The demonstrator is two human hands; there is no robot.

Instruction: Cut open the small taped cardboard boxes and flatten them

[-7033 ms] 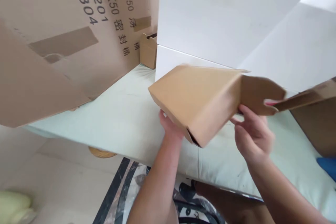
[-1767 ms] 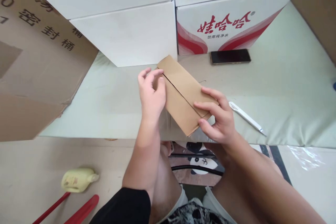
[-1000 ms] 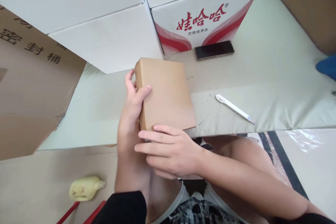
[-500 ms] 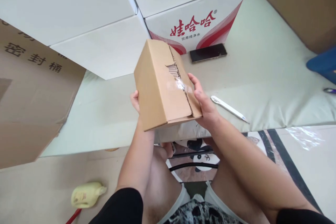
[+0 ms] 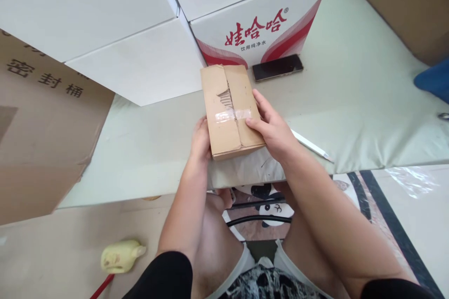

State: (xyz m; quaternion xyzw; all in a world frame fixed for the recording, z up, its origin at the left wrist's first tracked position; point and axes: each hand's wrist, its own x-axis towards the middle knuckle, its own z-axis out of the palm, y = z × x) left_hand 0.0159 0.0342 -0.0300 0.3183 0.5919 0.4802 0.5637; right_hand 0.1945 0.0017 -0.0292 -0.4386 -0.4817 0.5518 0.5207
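A small brown cardboard box [image 5: 224,135] is between my two hands at the table's front edge, its taped, seamed top facing up. One flap has a torn patch beside the seam, and clear tape crosses the middle. My left hand [image 5: 201,141] presses against the box's left side, fingers partly hidden. My right hand [image 5: 275,128] grips the right side, with the thumb on top. A white utility knife [image 5: 312,146] lies on the table just right of my right hand, its near end partly covered by it.
Stacked white cartons [image 5: 256,32] with red lettering stand at the back. A black phone [image 5: 278,67] lies before them. Large brown cartons stand at left [image 5: 45,117] and far right [image 5: 396,4]. A blue object [image 5: 435,81] sits at the right edge. A yellow bottle [image 5: 121,257] is on the floor.
The box has turned from a leftward tilt to nearly level, and it has come lower. Both hands moved with it; my right thumb now lies on its top.
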